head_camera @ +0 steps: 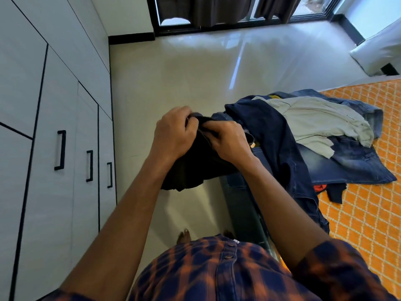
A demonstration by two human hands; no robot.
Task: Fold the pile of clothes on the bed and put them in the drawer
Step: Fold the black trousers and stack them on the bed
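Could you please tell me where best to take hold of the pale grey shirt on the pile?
Pinch the pale grey shirt at its loose near corner, coming from above: it lies uppermost, draped over the blue denim garment.

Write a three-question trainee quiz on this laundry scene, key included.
1. True or false: the left hand and the right hand both grip the black garment.
2. The light grey garment lies on: A) a chair; B) denim clothes on the bed; C) a table.
3. Fill in: the cabinet with black handles stands on the person's ____ side.
Key: 1 true; 2 B; 3 left.
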